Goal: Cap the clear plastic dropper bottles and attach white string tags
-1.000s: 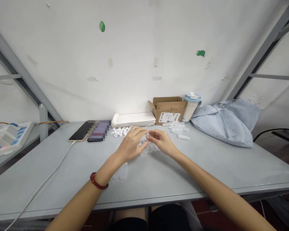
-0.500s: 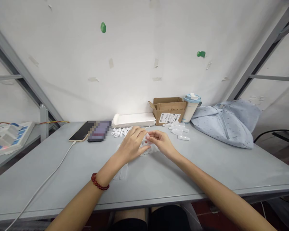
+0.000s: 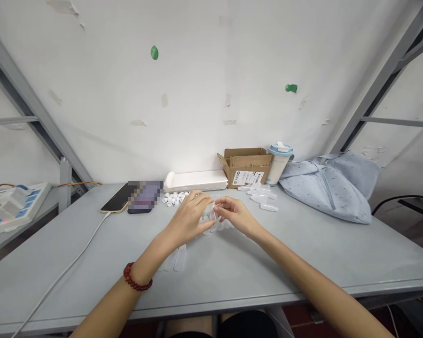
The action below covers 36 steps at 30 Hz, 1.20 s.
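Note:
Between the thumb and fingers of my left hand (image 3: 187,217) is a small clear plastic bottle (image 3: 212,214), partly covered by the fingers. My right hand (image 3: 238,215) pinches the same bottle from the other side; whether a tiny part also sits in its fingertips is hidden. Under both hands lies a pile of small translucent pieces (image 3: 220,226). Behind my left hand is a heap of small white caps (image 3: 174,198). Several slim translucent bottles (image 3: 262,196) lie to the right, and a few clear flat-looking ones (image 3: 179,259) rest near my left wrist.
An open cardboard box (image 3: 248,169), a lidded cup (image 3: 278,164) and a stack of white trays (image 3: 197,180) stand along the wall. A blue cloth bag (image 3: 327,188) lies right. At left are two phones (image 3: 116,198), a white cable (image 3: 70,265) and a power strip (image 3: 19,211).
The bottle between my hands shows more clearly now, as the left fingers and thumb have spread further around it. The view has tilted slightly upward.

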Tool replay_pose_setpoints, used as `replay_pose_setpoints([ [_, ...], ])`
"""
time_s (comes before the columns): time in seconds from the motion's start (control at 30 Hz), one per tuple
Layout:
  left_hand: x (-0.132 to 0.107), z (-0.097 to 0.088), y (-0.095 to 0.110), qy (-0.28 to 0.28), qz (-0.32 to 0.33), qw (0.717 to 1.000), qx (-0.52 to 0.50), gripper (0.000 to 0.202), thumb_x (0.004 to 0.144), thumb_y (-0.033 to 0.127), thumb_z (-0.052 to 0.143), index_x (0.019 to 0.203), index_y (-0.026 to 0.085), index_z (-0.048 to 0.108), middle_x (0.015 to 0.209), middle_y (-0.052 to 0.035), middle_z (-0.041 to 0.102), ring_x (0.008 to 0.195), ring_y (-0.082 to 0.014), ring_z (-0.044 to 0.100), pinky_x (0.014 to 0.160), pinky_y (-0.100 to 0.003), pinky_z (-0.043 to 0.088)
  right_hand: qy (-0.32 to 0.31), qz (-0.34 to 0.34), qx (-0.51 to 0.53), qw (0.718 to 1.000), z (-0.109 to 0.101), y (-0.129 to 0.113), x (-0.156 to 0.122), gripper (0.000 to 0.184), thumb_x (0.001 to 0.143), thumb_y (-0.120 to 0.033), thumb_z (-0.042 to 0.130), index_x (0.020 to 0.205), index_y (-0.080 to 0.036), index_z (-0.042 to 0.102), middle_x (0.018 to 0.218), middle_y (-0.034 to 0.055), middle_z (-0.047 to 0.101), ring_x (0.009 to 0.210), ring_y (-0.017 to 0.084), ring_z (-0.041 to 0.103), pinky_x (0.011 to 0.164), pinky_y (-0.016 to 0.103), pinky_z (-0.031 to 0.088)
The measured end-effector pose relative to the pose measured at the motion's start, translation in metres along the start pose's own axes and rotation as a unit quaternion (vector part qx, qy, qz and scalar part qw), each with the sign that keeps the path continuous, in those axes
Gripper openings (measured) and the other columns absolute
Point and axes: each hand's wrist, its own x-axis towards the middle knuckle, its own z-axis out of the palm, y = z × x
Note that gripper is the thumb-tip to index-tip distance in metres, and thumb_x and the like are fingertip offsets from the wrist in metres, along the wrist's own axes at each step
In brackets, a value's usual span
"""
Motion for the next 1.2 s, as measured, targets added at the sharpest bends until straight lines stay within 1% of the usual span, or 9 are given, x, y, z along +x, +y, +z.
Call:
replay_pose_setpoints([
  [0.1, -0.006, -0.002, 0.0, -0.022, -0.01, 1.0, -0.02, 0.03, 0.075, 0.019, 0.062, 0.104, 0.019, 0.056, 0.107, -0.0057, 0.06, 0.104, -0.0252, 0.044, 0.089, -0.041, 0.041, -0.05, 0.029, -0.025, 0.998, -0.001, -0.002, -0.002, 0.022, 0.077, -0.032, 0.059, 0.089, -0.015, 0.056, 0.063, -0.0008, 0.061, 0.056, 0.011, 0.057, 0.055, 0.024, 0.046],
  [0.2, -0.019, -0.004, 0.001, -0.043, -0.019, 0.998, -0.039, 0.032, 0.074, 0.021, 0.063, 0.106, 0.02, 0.056, 0.108, -0.0065, 0.06, 0.106, -0.026, 0.045, 0.089, -0.043, 0.041, -0.11, 0.039, -0.047, 0.992, 0.0, 0.0, -0.004, 0.02, 0.078, -0.032, 0.058, 0.087, -0.014, 0.058, 0.065, 0.0007, 0.062, 0.059, 0.012, 0.06, 0.052, 0.022, 0.044],
  [0.3, -0.037, -0.008, 0.002, -0.063, -0.029, 0.996, -0.055, 0.039, 0.074, 0.026, 0.064, 0.112, 0.021, 0.054, 0.11, -0.0076, 0.06, 0.108, -0.0268, 0.045, 0.091, -0.044, 0.041, -0.171, 0.039, -0.064, 0.982, 0.002, 0.001, -0.008, 0.018, 0.079, -0.03, 0.058, 0.087, -0.014, 0.059, 0.067, 0.0011, 0.062, 0.059, 0.012, 0.06, 0.05, 0.021, 0.042],
  [0.43, -0.062, -0.017, 0.005, -0.092, -0.045, 0.992, -0.073, 0.044, 0.075, 0.029, 0.065, 0.117, 0.022, 0.052, 0.114, -0.0067, 0.059, 0.113, -0.026, 0.042, 0.093, -0.042, 0.042, -0.266, 0.044, -0.067, 0.961, 0.007, -0.001, -0.014, 0.023, 0.079, -0.029, 0.058, 0.095, -0.014, 0.062, 0.078, 0.0028, 0.065, 0.058, 0.01, 0.059, 0.05, 0.02, 0.04],
  [0.47, -0.067, -0.018, 0.006, -0.098, -0.049, 0.991, -0.076, 0.044, 0.075, 0.029, 0.065, 0.117, 0.023, 0.052, 0.113, -0.0064, 0.059, 0.113, -0.0259, 0.042, 0.093, -0.042, 0.042, -0.289, 0.043, -0.073, 0.953, 0.008, -0.002, -0.015, 0.024, 0.079, -0.029, 0.058, 0.096, -0.014, 0.063, 0.078, 0.0025, 0.065, 0.058, 0.01, 0.059, 0.051, 0.02, 0.04],
  [0.6, -0.082, -0.021, 0.01, -0.124, -0.068, 0.987, -0.079, 0.041, 0.074, 0.027, 0.065, 0.114, 0.023, 0.055, 0.112, -0.0063, 0.06, 0.112, -0.0262, 0.043, 0.092, -0.041, 0.043, -0.353, 0.04, -0.112, 0.928, 0.013, -0.001, -0.018, 0.028, 0.078, -0.029, 0.061, 0.1, -0.013, 0.064, 0.067, -0.0005, 0.062, 0.054, 0.009, 0.056, 0.053, 0.019, 0.04],
  [0.73, -0.088, -0.021, 0.01, -0.142, -0.081, 0.984, -0.071, 0.042, 0.072, 0.024, 0.066, 0.113, 0.023, 0.055, 0.111, -0.0059, 0.061, 0.113, -0.0266, 0.043, 0.092, -0.04, 0.043, -0.376, 0.053, -0.134, 0.915, 0.016, 0.001, -0.019, 0.034, 0.077, -0.031, 0.062, 0.106, -0.013, 0.062, 0.067, -0.0009, 0.061, 0.05, 0.007, 0.052, 0.051, 0.018, 0.041],
  [0.9, -0.089, -0.023, 0.007, -0.15, -0.085, 0.984, -0.054, 0.04, 0.072, 0.023, 0.064, 0.112, 0.023, 0.056, 0.11, -0.0053, 0.061, 0.115, -0.0266, 0.042, 0.093, -0.04, 0.042, -0.389, 0.061, -0.15, 0.907, 0.019, 0.0, -0.021, 0.036, 0.077, -0.031, 0.062, 0.108, -0.013, 0.061, 0.066, -0.0015, 0.06, 0.046, 0.006, 0.047, 0.048, 0.018, 0.04],
  [1.2, -0.089, -0.027, 0.004, -0.168, -0.072, 0.982, -0.041, 0.041, 0.074, 0.022, 0.06, 0.114, 0.025, 0.055, 0.113, -0.0046, 0.06, 0.116, -0.0268, 0.042, 0.093, -0.039, 0.041, -0.387, 0.031, -0.194, 0.901, 0.023, -0.003, -0.022, 0.039, 0.078, -0.037, 0.062, 0.109, -0.013, 0.062, 0.062, -0.0015, 0.06, 0.054, 0.009, 0.051, 0.051, 0.018, 0.04],
])
